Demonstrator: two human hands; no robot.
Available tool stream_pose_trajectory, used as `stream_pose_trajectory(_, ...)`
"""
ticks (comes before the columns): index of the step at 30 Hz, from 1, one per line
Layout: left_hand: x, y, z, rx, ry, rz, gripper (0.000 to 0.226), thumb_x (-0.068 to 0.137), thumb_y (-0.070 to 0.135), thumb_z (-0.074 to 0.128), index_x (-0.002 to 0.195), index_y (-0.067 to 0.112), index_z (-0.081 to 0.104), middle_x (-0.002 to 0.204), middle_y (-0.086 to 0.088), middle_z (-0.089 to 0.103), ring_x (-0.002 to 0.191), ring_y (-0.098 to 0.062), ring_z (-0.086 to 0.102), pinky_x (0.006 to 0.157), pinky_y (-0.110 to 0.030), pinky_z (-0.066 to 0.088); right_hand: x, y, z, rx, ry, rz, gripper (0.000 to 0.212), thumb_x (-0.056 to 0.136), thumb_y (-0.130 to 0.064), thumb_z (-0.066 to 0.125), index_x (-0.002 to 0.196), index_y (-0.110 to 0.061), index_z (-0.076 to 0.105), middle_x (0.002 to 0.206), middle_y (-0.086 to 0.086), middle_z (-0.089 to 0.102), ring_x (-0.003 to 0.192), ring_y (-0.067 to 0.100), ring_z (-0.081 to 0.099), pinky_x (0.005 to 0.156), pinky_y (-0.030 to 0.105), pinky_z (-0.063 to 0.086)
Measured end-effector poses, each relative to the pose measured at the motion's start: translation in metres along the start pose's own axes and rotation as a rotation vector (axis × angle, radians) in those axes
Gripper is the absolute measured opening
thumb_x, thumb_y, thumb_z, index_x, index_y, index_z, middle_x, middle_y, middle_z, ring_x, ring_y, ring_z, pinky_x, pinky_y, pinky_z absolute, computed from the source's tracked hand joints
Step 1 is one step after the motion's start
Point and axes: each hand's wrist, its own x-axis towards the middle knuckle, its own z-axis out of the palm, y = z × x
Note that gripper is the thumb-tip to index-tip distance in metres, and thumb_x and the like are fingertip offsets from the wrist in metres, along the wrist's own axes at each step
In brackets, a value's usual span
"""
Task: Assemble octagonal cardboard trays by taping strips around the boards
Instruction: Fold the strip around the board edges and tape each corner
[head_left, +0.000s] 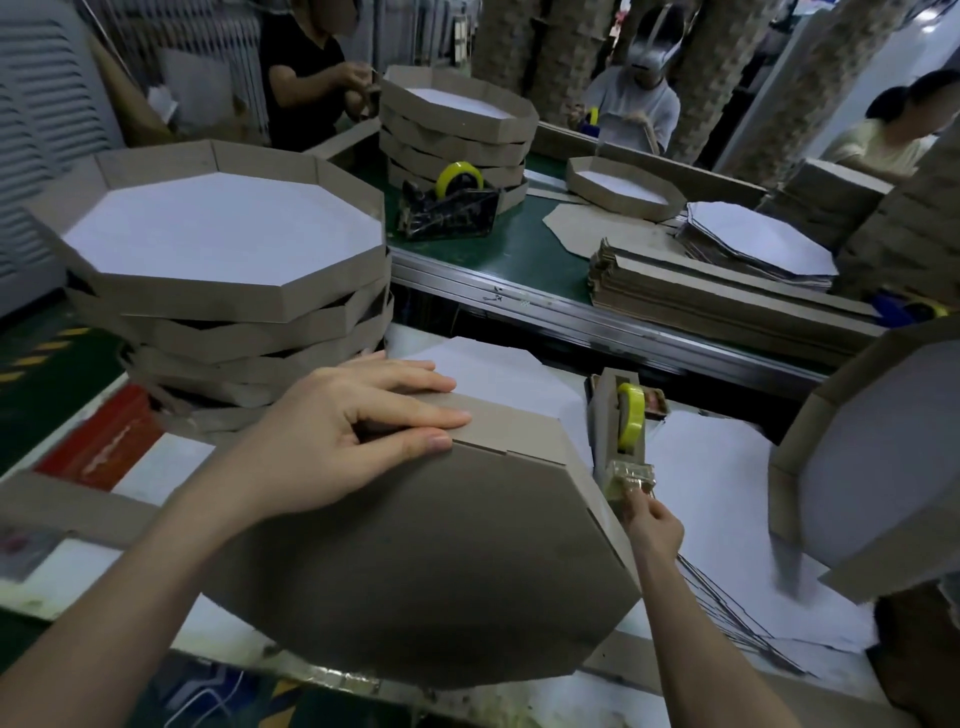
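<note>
Green conveyor belt, a black-shirted person beyond, grey louvred panel at left.

A brown octagonal cardboard board lies brown side up, tilted, a brown cardboard strip folded around its far sides. Beside it, a yellow tape roll stands upright in its dispenser.

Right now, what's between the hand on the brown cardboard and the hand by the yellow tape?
In the head view, the upside-down brown octagonal cardboard tray fills the stretch from the left hand pressing its rim to the right hand pinching yellow tape.
</note>
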Motion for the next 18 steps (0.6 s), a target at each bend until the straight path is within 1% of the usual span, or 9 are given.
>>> stream_pose_trajectory(2,-0.001,-0.001,0.000,-0.007,-0.001,0.006,0.031,0.084,0.056,0.060,0.111,0.045,0.069,0.127,0.022,0.061,0.125,0.008,0.047,0.114,-0.024,0.030,0.000,0.000,0.001,-0.013,-0.008,0.003,0.016,0.098,-0.014,0.059,0.099,-0.001,0.069,0.110,0.023,0.068,0.094,0.028,0.062,0.083,0.036,0.054)
stream_pose_trajectory(3,-0.001,-0.002,0.000,-0.010,-0.002,0.011,0.031,0.084,0.056,0.058,0.111,0.045,0.069,0.127,0.022,0.061,0.124,0.008,0.048,0.113,-0.023,0.031,0.001,0.000,0.001,-0.025,-0.010,0.009,0.015,0.098,-0.014,0.059,0.094,-0.003,0.068,0.109,0.024,0.068,0.096,0.029,0.062,0.091,0.041,0.053)
stream_pose_trajectory(4,-0.001,-0.002,0.000,-0.012,-0.004,0.011,0.032,0.085,0.056,0.056,0.111,0.045,0.069,0.126,0.023,0.061,0.124,0.008,0.048,0.113,-0.023,0.031,0.001,0.000,0.002,-0.044,-0.009,0.007,0.015,0.098,-0.014,0.059,0.092,-0.003,0.068,0.108,0.024,0.068,0.095,0.029,0.062,0.094,0.043,0.052)
stream_pose_trajectory(5,-0.001,-0.002,0.000,-0.015,-0.005,0.008,0.031,0.085,0.056,0.056,0.111,0.046,0.069,0.126,0.024,0.061,0.124,0.008,0.048,0.112,-0.024,0.031,0.002,-0.001,0.002,-0.064,-0.002,-0.004,0.016,0.098,-0.015,0.059,0.091,-0.002,0.067,0.106,0.024,0.068,0.092,0.028,0.060,0.091,0.042,0.052)
stream_pose_trajectory(9,-0.002,-0.003,0.000,-0.026,0.001,-0.012,0.030,0.084,0.058,0.055,0.110,0.051,0.068,0.126,0.028,0.060,0.123,0.010,0.047,0.113,-0.021,0.029,0.003,-0.003,0.004,-0.123,0.041,-0.067,0.017,0.096,-0.014,0.061,0.087,-0.001,0.068,0.099,0.022,0.069,0.082,0.025,0.057,0.063,0.026,0.043)
stream_pose_trajectory(11,-0.002,-0.004,0.000,-0.028,0.006,-0.009,0.029,0.085,0.058,0.055,0.110,0.051,0.068,0.125,0.027,0.060,0.123,0.010,0.048,0.113,-0.024,0.029,0.003,-0.003,0.004,-0.149,0.049,-0.077,0.018,0.096,-0.013,0.060,0.091,0.001,0.070,0.098,0.019,0.069,0.081,0.024,0.056,0.064,0.028,0.043)
stream_pose_trajectory(14,-0.002,-0.004,0.000,-0.028,0.016,-0.010,0.030,0.085,0.058,0.055,0.110,0.050,0.068,0.125,0.026,0.061,0.123,0.010,0.048,0.114,-0.027,0.029,0.004,-0.004,0.000,-0.167,0.087,0.010,0.023,0.097,-0.011,0.058,0.108,0.006,0.069,0.102,0.012,0.065,0.091,0.029,0.057,0.082,0.035,0.047)
stream_pose_trajectory(16,-0.001,-0.004,0.000,-0.024,0.024,-0.013,0.030,0.085,0.057,0.055,0.110,0.049,0.069,0.125,0.025,0.061,0.122,0.009,0.048,0.114,-0.030,0.031,0.003,-0.006,0.000,-0.194,0.072,0.117,0.027,0.097,-0.010,0.058,0.113,0.011,0.065,0.104,0.019,0.064,0.091,0.031,0.055,0.080,0.034,0.042)
stream_pose_trajectory(18,-0.001,-0.004,0.000,-0.011,0.021,-0.016,0.031,0.085,0.056,0.054,0.111,0.047,0.069,0.125,0.024,0.061,0.122,0.008,0.049,0.110,-0.033,0.037,-0.006,-0.018,0.008,-0.197,0.012,0.185,0.028,0.098,-0.009,0.053,0.117,0.009,0.062,0.108,0.022,0.064,0.095,0.034,0.057,0.076,0.030,0.038)
